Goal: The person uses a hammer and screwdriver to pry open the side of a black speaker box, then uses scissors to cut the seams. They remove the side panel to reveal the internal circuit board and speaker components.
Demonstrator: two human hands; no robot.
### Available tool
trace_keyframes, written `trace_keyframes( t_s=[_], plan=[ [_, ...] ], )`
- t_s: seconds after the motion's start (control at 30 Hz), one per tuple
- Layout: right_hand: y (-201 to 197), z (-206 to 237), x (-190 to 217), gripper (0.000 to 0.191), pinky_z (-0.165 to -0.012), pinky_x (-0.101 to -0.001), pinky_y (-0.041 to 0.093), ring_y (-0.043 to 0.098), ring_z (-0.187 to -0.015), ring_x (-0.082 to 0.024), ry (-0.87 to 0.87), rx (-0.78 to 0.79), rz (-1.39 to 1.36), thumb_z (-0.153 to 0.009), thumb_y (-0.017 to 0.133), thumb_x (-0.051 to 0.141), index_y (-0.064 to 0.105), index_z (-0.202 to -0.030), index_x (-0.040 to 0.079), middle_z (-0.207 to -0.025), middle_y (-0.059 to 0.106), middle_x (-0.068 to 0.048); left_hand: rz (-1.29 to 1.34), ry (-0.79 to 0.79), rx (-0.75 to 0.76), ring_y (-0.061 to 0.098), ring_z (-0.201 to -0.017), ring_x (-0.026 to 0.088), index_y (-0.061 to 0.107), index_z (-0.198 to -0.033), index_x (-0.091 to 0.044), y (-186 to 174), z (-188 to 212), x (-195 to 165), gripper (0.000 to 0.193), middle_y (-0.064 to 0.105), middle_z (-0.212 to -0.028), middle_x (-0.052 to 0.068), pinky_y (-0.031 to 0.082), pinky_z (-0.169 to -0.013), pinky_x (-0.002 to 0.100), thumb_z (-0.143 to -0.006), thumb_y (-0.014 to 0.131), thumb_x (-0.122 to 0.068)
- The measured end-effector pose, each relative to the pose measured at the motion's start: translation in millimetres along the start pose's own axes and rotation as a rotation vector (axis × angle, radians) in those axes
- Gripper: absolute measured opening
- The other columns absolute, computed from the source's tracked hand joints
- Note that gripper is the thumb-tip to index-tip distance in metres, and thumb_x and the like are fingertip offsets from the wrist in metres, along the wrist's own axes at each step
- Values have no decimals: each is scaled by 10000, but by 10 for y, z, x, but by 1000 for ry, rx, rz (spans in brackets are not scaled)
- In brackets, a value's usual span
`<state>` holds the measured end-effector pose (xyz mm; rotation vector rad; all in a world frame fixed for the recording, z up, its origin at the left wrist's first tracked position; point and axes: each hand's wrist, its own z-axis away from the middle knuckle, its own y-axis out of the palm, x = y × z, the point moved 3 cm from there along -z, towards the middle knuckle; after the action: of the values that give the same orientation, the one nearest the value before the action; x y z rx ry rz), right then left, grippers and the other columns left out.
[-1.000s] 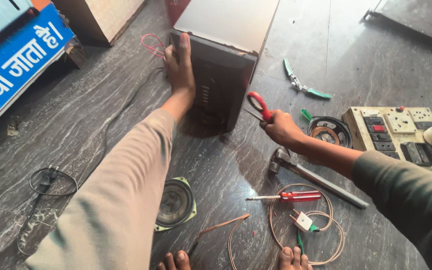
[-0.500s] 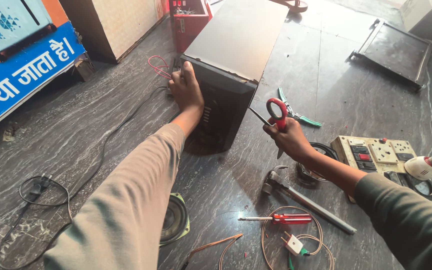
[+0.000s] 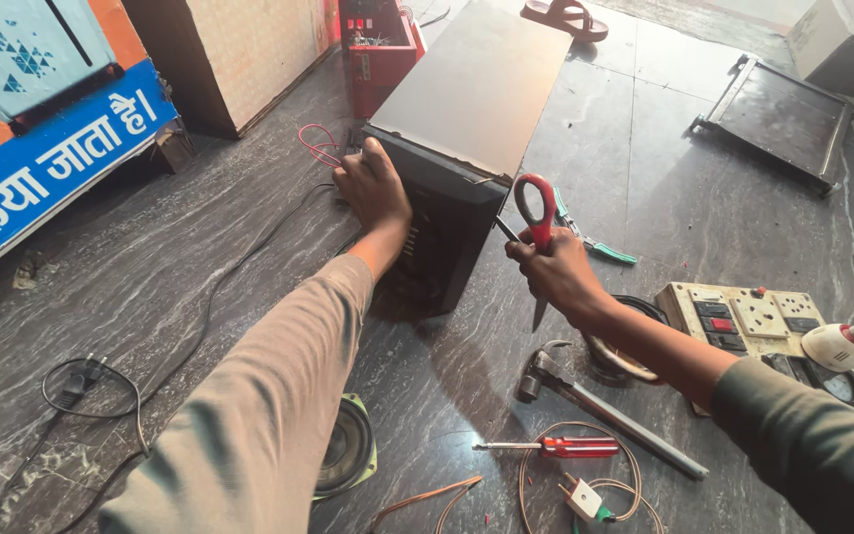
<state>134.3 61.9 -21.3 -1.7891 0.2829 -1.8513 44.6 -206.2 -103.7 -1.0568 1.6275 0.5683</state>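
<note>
Bracing the black cabinet (image 3: 447, 148) on the floor with your left hand (image 3: 373, 188), you are gripping red-handled scissors (image 3: 538, 237) upright in your right hand (image 3: 555, 272), just beside its near corner.

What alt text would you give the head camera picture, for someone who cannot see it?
A person's left hand rests on the side of a tall black cabinet lying on a dark stone floor, while the right hand holds red-handled scissors at its front corner. A hammer, a red screwdriver, a loose speaker and a switch board lie nearby.
</note>
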Motion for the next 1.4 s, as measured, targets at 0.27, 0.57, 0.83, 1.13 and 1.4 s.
trace_keyframes(
  t_s=[0.27, 0.57, 0.83, 1.13, 1.4],
  plan=[
    [-280, -314, 450, 330, -461, -337, 494, 575, -485, -128, -110, 86, 466, -939, 716, 328, 750, -836, 16, -588, 612, -54, 61, 108, 10, 514, -1093, 410, 542, -1008, 29, -10, -13, 44, 505, 550, -1097, 242, 409, -995, 527, -1083, 414, -454],
    [-671, -492, 891, 317, -582, -347, 579, 681, -596, -189, 142, 236, 759, -894, 746, 366, 804, -960, 61, -687, 709, -90, 73, 284, -8, 468, -1183, 395, 499, -1204, 25, -269, 67, -341, 366, 501, -1215, 244, 366, -1047, 523, -1078, 417, -309],
    [-661, -558, 1089, 371, -533, -352, 579, 623, -517, -186, 65, 309, 725, -902, 721, 351, 819, -878, -6, -614, 654, -95, -236, 1004, 382, 302, -1405, 357, 450, -1333, -93, -699, 944, -1162, 688, 436, -1335, 143, 69, -1154, 775, -871, 729, -519],
    [-191, -791, 1680, 314, -513, -300, 593, 742, -578, -195, 48, 454, 1104, -929, 722, 264, 776, -850, -35, -688, 751, -118, -357, 950, 408, 405, -1317, 307, 448, -1316, -106, -718, 746, -1148, 847, 437, -1318, 121, 228, -1130, 622, -777, 784, -666],
    [63, -743, 2038, 195, -609, -369, 565, 732, -679, -197, -317, 199, 1502, -847, 818, 258, 777, -980, 122, -766, 763, -58, -31, 614, 289, 326, -1451, 444, 285, -1522, 12, -727, 118, -772, 1256, 362, -1492, 277, 243, -1156, 607, -701, 770, -805]
  ],
)
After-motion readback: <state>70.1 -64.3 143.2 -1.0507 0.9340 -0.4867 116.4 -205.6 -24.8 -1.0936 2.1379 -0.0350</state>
